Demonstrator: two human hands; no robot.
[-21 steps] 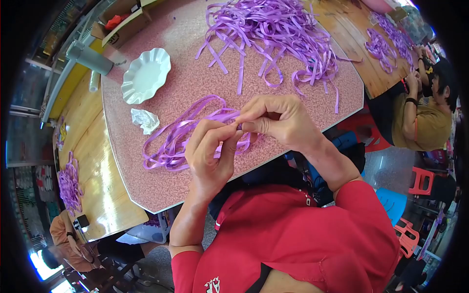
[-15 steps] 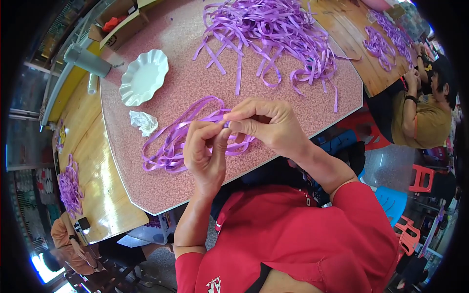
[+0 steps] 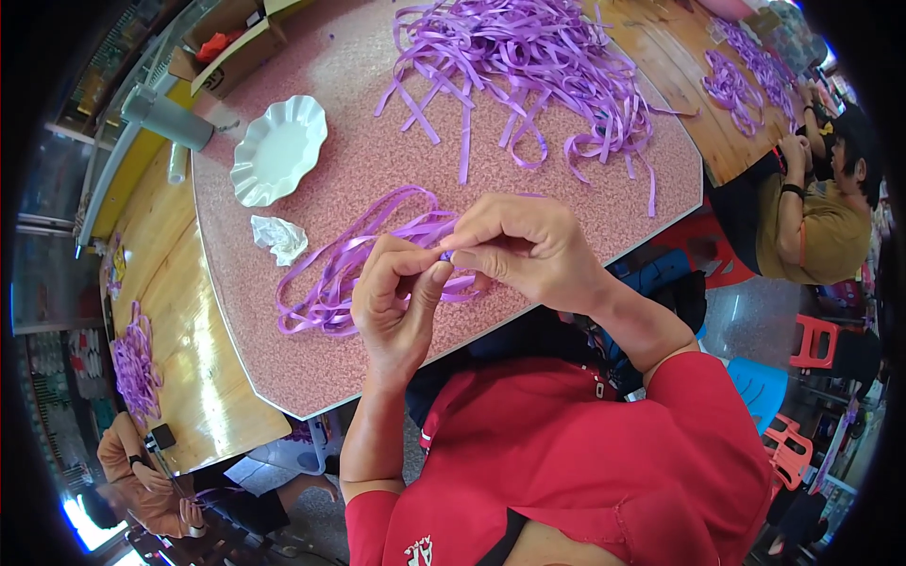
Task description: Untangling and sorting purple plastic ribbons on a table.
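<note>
My left hand and my right hand meet over the near part of the pink-speckled table. Thumb and fingers of both are pinched on a small bit of purple ribbon, mostly covered by the fingertips. Beneath and behind them a loose coil of purple ribbons lies on the tabletop, partly hidden by my hands. Farther back, a large tangled heap of purple ribbons spills its loose ends toward me.
Left of the coil are a crumpled white tissue, a white scalloped dish and a grey bottle. An open cardboard box stands behind. People sit at wooden tables on both sides, with more purple ribbons there.
My pinched fingertips have shifted slightly right and down, with the ribbon still between them. At lower left, another person's hands have moved.
</note>
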